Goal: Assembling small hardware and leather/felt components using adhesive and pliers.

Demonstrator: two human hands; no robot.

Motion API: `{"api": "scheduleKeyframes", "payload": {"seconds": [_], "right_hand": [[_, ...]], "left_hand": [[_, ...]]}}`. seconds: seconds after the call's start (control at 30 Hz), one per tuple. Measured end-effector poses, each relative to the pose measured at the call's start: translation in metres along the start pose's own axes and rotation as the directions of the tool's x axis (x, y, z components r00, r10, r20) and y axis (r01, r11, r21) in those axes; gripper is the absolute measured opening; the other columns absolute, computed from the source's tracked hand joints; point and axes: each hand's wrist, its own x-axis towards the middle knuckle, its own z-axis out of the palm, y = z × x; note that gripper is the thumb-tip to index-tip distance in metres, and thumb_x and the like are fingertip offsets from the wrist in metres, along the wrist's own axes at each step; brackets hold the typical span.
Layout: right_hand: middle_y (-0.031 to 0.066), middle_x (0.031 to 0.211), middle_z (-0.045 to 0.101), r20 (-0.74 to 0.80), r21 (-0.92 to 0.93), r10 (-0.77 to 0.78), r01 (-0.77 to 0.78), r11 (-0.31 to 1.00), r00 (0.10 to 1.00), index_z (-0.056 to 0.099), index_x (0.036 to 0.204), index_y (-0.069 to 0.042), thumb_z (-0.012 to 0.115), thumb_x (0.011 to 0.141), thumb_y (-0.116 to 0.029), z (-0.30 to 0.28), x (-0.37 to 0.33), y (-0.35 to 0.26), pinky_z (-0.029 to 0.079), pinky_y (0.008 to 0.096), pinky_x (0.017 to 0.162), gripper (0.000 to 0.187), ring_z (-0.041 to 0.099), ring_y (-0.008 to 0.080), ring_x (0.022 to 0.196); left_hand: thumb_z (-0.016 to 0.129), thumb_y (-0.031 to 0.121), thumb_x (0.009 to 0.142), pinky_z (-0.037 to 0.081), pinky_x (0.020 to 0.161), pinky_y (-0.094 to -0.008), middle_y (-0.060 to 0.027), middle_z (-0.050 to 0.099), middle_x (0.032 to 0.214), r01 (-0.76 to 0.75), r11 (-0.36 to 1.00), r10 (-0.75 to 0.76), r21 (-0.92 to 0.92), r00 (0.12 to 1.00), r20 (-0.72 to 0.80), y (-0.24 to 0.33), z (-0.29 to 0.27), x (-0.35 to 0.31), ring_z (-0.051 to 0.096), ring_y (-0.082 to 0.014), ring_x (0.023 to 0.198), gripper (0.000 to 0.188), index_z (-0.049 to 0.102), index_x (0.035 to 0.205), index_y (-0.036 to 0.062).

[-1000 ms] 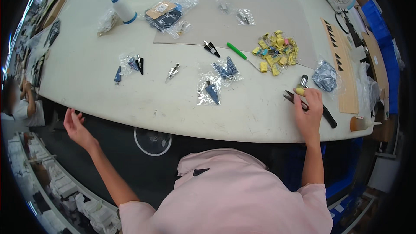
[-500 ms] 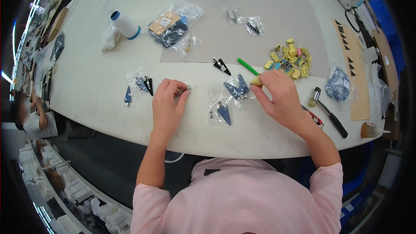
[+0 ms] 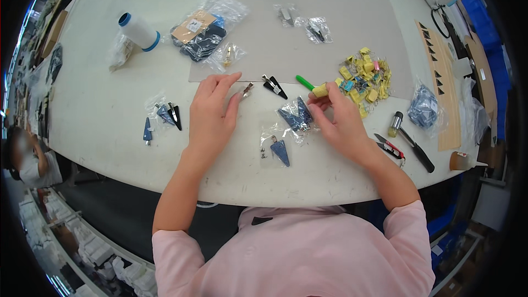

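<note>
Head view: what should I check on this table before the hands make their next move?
1. Left hand, thumb and index finger apart: ok, metal clip nearby.
2. Right hand clear of the bagged blue pieces: cannot tell, the thumb is right beside them.
3. Green-handled tool fully visible: not ok, the right hand partly hides it.
4. Snips away from both hands: ok.
5. Hammer lying on the table: ok.

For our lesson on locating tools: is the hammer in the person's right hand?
No, the hammer lies on the table, to the right of the right hand and apart from it.
</note>
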Motion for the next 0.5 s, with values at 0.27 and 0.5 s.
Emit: {"api": "scheduleKeyframes", "payload": {"seconds": [0.27,0.5], "right_hand": [[0.0145,0.089,0.065,0.067,-0.018,-0.058,0.059,0.998,0.996,0.049,0.099,0.000,0.060,0.087,-0.003,0.002,0.041,-0.010,0.052,0.0357,0.070,0.016,0.067,0.0280,0.081],[0.0148,0.081,0.061,0.093,-0.361,-0.192,0.213,0.908,0.977,0.043,0.100,-0.001,0.065,0.078,-0.004,0.033,0.053,-0.015,0.049,0.0435,0.067,0.031,0.062,0.0327,0.077]], "left_hand": [[0.060,-0.002,0.085,0.050,0.075,-0.0303,-0.0093,0.065,0.095,0.024,0.992,-0.022,-0.122,1.000,0.016,0.004,-0.007,-0.002,0.063,-0.0214,0.089,0.029,0.065,0.113,0.0042],[0.062,-0.001,0.085,0.050,0.071,-0.0292,-0.0090,0.065,0.090,-0.050,0.998,0.049,-0.047,0.999,-0.013,0.002,-0.011,-0.002,0.062,-0.0206,0.082,0.021,0.068,0.105,0.0030]]}}
